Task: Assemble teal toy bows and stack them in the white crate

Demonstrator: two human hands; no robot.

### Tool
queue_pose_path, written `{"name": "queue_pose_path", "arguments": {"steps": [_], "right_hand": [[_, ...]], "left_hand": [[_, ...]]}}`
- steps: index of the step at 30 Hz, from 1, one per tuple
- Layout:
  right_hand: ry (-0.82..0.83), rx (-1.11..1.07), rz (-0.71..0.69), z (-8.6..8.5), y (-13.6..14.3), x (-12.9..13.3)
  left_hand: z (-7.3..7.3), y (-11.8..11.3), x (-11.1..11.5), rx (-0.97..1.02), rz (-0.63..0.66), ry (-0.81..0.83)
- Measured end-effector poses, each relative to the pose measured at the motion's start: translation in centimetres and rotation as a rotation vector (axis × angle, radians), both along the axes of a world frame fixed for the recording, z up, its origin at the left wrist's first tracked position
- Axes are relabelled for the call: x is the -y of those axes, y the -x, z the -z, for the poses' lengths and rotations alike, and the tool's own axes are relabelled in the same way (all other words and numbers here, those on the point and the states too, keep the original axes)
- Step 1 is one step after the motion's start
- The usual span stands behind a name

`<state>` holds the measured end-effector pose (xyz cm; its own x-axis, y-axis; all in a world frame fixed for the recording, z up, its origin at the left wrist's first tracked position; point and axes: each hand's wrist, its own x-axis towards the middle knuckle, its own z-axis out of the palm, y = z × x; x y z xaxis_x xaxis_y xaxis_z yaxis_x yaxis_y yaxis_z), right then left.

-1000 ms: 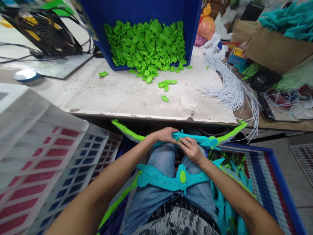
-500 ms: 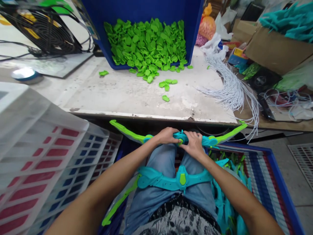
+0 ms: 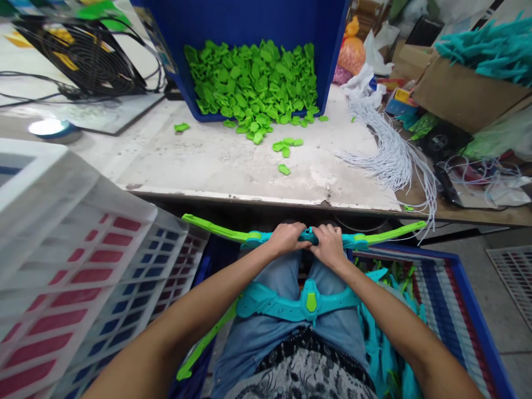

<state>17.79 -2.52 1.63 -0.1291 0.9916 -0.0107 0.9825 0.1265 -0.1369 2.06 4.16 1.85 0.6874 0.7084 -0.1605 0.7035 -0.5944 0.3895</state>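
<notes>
My left hand (image 3: 288, 238) and my right hand (image 3: 329, 242) are closed side by side around the middle of a teal-and-green toy bow (image 3: 351, 240). It lies level above my knees, just below the table edge, its green limbs stretching out to both sides. My fingers and thumbs hide most of its centre. A second toy bow (image 3: 274, 302) rests across my lap with a green plate (image 3: 311, 302) at its middle. Its left green limb hangs down beside my leg; its right end passes behind my right forearm.
A blue bin (image 3: 189, 100) of green plastic pieces (image 3: 253, 83) lies tipped on the table (image 3: 166, 166), with loose pieces before it. White strings (image 3: 390, 149) hang over the right edge. A white crate (image 3: 83, 210) stands left; a blue-rimmed bin (image 3: 477, 310) with teal parts sits right.
The held bow has rolled in my hands: its green centre piece, visible before, is now out of sight, and its limbs look flatter. The view has shifted slightly. The bow on my lap stays put.
</notes>
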Motion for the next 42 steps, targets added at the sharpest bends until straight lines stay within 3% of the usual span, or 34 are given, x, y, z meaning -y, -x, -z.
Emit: {"name": "queue_pose_path", "arguments": {"steps": [3,5,7,11,16,19,24,29,34,37,42], "right_hand": [[0.068,-0.064,-0.132,-0.9,-1.4,0.4],[0.191,-0.206,-0.299,-2.3,-2.8,-0.1],[0.204,-0.344,-0.372,-4.2,-3.6,-1.8],[-0.175,-0.264,-0.285,-7.6,-1.5,-8.7],[-0.155,-0.036,-0.330,-8.1,4.1,-17.4],[-0.130,0.047,-0.274,-7.7,5.8,-18.8],[-0.091,0.043,-0.094,-8.3,4.8,-16.8],[-0.035,0.033,0.025,-9.1,1.5,-14.2],[-0.153,-0.030,-0.145,-8.1,-1.1,-13.1],[-0.129,-0.034,-0.303,-7.4,-1.9,-13.2],[-0.102,0.016,-0.455,-7.1,-2.4,-13.6]], "left_hand": [[0.7,0.6,2.1,0.025,0.067,-0.089],[1.6,1.1,4.4,0.045,0.095,-0.184],[2.7,1.4,6.7,0.045,0.110,-0.258],[3.4,1.8,9.6,0.063,0.105,-0.222],[0.5,3.2,12.4,0.190,-0.054,-0.065],[-0.5,3.7,15.4,0.133,-0.069,0.139],[0.3,3.1,18.8,-0.053,0.009,0.251],[-0.2,2.3,16.8,-0.100,0.048,0.264],[-2.2,2.3,12.8,-0.104,0.121,0.424],[-2.9,3.0,10.6,-0.008,0.173,0.494],[-3.6,3.8,7.8,0.061,0.398,0.549]]}}
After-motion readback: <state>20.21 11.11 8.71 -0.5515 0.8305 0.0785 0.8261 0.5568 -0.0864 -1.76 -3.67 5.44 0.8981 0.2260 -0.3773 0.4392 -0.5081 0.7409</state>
